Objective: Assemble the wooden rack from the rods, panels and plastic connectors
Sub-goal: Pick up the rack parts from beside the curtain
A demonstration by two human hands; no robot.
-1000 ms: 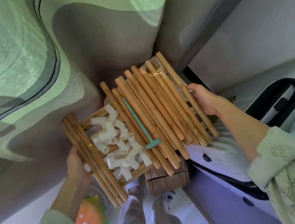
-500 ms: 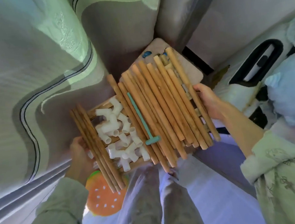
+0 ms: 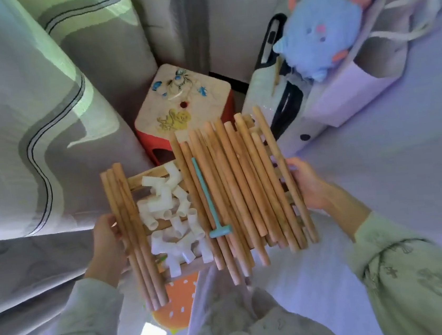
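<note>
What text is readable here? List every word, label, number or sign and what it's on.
Yellow raised mark on the stool top: possibly characters, too blurred to read.
Rods, white connectors, teal mallet, wooden panel: no print visible.
No legible text anywhere.

slatted wooden panel [image 3: 144,177] carrying the loose parts

the panel is held up flat, the left hand [image 3: 109,235] and right hand [image 3: 308,185] gripping its two sides. on it lie three wooden rods [image 3: 133,232] along the left edge, a heap of white plastic connectors [image 3: 173,217] in the middle, and a wide row of longer rods [image 3: 246,186] on the right, with a small teal hammer [image 3: 210,204] resting on them.
</note>
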